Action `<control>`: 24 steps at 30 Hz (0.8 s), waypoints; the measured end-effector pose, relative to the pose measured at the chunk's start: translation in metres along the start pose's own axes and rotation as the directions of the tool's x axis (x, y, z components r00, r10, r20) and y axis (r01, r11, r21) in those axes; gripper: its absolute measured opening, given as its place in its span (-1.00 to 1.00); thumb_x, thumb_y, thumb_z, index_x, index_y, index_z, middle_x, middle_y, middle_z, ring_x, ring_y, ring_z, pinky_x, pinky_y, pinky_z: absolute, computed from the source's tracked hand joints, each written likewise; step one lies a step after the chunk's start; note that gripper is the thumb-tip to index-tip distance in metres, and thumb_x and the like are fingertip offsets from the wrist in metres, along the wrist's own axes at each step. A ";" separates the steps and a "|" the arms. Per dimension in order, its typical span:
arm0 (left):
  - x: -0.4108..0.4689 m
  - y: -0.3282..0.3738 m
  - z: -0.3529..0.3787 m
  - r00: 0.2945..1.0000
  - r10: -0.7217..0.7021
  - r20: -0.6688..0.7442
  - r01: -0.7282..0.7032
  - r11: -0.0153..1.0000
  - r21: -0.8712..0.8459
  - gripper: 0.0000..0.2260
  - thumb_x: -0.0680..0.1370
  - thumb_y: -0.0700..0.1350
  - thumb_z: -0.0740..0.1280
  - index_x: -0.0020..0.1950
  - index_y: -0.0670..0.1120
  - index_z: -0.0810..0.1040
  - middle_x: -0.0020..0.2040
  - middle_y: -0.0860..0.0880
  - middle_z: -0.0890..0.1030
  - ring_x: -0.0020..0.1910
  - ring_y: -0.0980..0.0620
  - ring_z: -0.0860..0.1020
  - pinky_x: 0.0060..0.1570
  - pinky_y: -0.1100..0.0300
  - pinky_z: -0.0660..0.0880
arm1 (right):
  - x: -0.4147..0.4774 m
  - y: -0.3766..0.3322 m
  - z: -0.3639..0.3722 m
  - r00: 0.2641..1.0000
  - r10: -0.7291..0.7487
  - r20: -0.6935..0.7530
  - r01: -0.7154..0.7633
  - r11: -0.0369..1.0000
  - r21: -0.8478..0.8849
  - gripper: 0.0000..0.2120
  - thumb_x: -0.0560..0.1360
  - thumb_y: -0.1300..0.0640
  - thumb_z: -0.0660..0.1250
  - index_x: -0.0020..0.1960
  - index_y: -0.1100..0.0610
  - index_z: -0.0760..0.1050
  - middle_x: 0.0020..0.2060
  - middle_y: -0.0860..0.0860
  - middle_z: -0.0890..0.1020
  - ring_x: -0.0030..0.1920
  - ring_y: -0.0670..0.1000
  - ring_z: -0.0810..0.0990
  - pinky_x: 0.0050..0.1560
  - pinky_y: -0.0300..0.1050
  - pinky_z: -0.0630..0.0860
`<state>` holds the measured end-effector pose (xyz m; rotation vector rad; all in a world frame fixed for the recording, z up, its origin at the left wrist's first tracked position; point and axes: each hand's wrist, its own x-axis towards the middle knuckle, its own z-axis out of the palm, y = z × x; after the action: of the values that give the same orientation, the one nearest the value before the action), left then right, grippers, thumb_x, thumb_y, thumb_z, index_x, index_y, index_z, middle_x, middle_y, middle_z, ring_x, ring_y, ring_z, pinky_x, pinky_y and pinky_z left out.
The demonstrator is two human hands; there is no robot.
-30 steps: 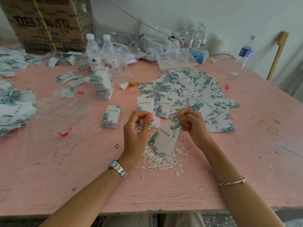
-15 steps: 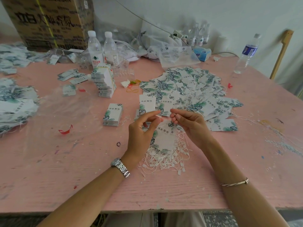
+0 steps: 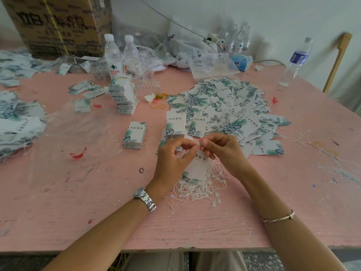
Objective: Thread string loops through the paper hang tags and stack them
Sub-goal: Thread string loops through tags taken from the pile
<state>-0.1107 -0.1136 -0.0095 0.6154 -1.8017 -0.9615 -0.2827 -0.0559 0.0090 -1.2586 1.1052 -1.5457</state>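
Both forearms are bare from the lower edge of the view up to the left hand (image 3: 172,159) and the right hand (image 3: 224,151). The left wrist wears a silver metal wristwatch (image 3: 144,198) with a round case and a shiny link band. The right forearm wears a thin silver-coloured bangle (image 3: 278,218) whose ends cross at one side. Below the bench (image 3: 78,212) edge show light beige trousers (image 3: 175,261), with a dark gap between the legs.
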 end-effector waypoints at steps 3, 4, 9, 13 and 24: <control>0.000 0.001 0.000 1.000 -0.003 0.002 0.003 1.000 -0.002 -0.92 0.53 -0.12 0.48 -0.06 0.07 0.65 -0.15 0.15 0.68 -0.11 0.16 0.57 -0.14 0.47 0.34 | 0.000 0.000 0.000 1.000 -0.014 -0.011 0.014 1.000 0.004 -0.94 0.48 0.26 0.41 -0.14 0.21 0.66 -0.31 0.10 0.64 -0.38 -0.06 0.51 -0.39 -0.28 0.41; 0.000 0.001 0.000 1.000 -0.003 0.002 0.003 1.000 -0.002 -0.92 0.53 -0.12 0.48 -0.06 0.07 0.65 -0.15 0.15 0.67 -0.11 0.16 0.57 -0.14 0.47 0.34 | 0.000 0.000 0.000 1.000 -0.018 -0.017 0.018 1.000 0.001 -0.94 0.48 0.26 0.41 -0.14 0.20 0.66 -0.30 0.09 0.65 -0.38 -0.06 0.51 -0.39 -0.28 0.42; 0.000 0.000 0.000 1.000 -0.018 0.015 0.018 1.000 -0.001 -0.94 0.54 -0.13 0.48 -0.08 0.03 0.66 -0.17 0.11 0.67 -0.15 0.12 0.57 -0.17 0.44 0.32 | 0.000 -0.002 0.002 0.999 -0.019 -0.027 0.019 0.999 -0.028 -0.95 0.48 0.28 0.40 -0.14 0.24 0.64 -0.33 0.09 0.64 -0.39 -0.06 0.52 -0.40 -0.27 0.41; 0.000 -0.001 0.000 0.999 -0.027 0.022 0.027 1.000 0.013 -0.98 0.54 -0.12 0.47 -0.09 -0.01 0.67 -0.18 0.11 0.67 -0.18 0.11 0.55 -0.20 0.42 0.30 | -0.001 -0.005 0.001 0.999 -0.019 -0.036 0.016 0.996 -0.086 -0.93 0.47 0.30 0.40 -0.08 0.30 0.61 -0.34 0.08 0.63 -0.40 -0.06 0.52 -0.41 -0.27 0.42; -0.001 0.001 0.000 0.998 -0.047 0.043 0.047 0.999 -0.010 -0.97 0.55 -0.14 0.47 -0.07 -0.07 0.67 -0.18 0.11 0.66 -0.19 0.07 0.53 -0.12 0.30 0.42 | 0.000 -0.002 0.001 0.997 -0.074 -0.029 0.067 0.980 -0.188 -0.90 0.44 0.20 0.45 -0.12 0.25 0.63 -0.35 0.19 0.59 -0.41 -0.01 0.51 -0.39 -0.24 0.44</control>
<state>-0.1098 -0.1124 -0.0096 0.6377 -1.8254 -1.0222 -0.2818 -0.0559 0.0107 -1.4134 1.2647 -1.5502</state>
